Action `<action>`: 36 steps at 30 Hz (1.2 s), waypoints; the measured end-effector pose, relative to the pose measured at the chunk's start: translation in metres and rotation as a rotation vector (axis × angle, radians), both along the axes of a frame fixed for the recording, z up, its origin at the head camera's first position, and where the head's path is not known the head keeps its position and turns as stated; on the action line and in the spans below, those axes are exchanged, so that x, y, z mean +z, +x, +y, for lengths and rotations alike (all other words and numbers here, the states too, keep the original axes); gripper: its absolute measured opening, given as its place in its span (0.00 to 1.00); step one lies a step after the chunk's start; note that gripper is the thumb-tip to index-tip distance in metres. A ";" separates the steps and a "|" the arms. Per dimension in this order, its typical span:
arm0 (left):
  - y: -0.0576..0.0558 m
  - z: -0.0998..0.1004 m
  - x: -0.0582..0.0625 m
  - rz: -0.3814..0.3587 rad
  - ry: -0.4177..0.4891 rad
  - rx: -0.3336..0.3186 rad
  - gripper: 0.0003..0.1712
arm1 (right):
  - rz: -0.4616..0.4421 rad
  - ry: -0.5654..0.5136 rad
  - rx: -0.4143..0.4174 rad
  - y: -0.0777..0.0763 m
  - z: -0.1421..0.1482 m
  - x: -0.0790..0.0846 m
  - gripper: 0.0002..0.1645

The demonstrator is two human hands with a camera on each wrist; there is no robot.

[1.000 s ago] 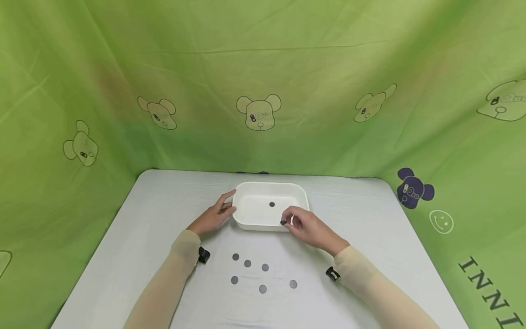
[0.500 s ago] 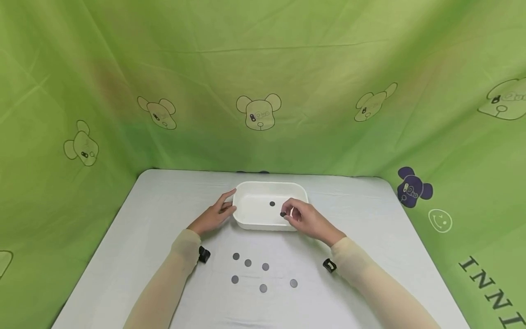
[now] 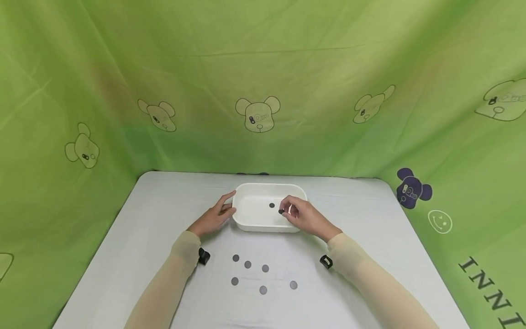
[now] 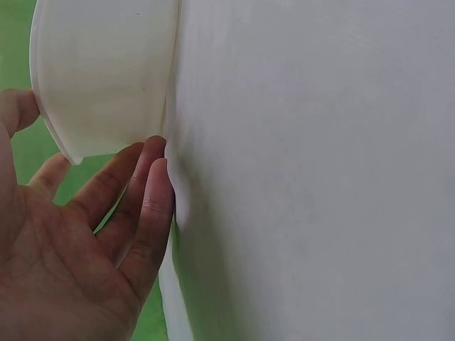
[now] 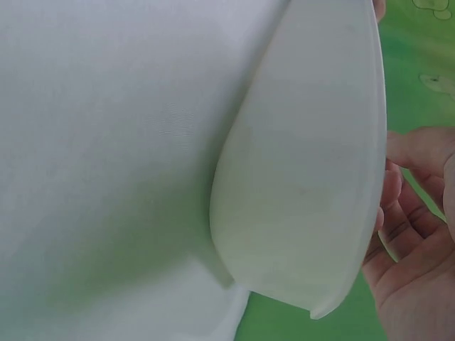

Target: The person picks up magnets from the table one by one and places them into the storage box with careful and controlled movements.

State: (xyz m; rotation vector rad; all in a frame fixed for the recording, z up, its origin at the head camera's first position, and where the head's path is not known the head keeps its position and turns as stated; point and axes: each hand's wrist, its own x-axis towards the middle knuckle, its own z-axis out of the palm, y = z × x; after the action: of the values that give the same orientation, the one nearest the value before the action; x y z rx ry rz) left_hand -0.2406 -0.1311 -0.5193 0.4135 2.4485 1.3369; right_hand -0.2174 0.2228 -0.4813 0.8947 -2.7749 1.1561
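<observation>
A white, round-cornered rectangular tray stands toward the back of the table. At its left end my left hand has thumb and fingers spread against the rim and wall; the left wrist view shows the fingertips along the tray wall. Over the tray's right half, my right hand pinches a small dark round disc between thumb and fingertips. Another dark disc lies on the tray floor just left of those fingertips. In the right wrist view the tray wall hides the pinched disc and part of the fingers.
Several grey discs lie scattered on the white tablecloth in front of the tray, between the forearms. One disc sits apart to the right. Green curtains printed with bear heads enclose the table's back and sides.
My right hand has moved from the tray's front rim inward over its floor, slightly back and left, with the disc still pinched. The left hand and the loose discs have stayed put.
</observation>
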 end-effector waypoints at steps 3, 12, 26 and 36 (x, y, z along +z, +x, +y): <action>0.000 -0.001 0.000 0.007 0.003 0.000 0.39 | 0.003 0.004 -0.008 -0.003 -0.001 -0.001 0.10; -0.001 -0.001 -0.002 0.009 0.008 -0.008 0.38 | -0.007 0.017 -0.018 -0.012 -0.003 -0.005 0.10; 0.000 -0.001 -0.001 0.021 0.009 -0.006 0.39 | -0.042 0.055 -0.019 -0.028 -0.009 -0.010 0.09; -0.001 0.000 -0.003 0.007 0.021 -0.008 0.39 | -0.071 0.076 0.000 -0.035 -0.013 -0.014 0.09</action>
State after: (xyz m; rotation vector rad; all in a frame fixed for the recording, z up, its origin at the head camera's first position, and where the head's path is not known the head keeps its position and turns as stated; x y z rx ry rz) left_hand -0.2414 -0.1315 -0.5219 0.4329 2.4381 1.3613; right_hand -0.2522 0.2098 -0.4950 0.8761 -2.8934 1.1107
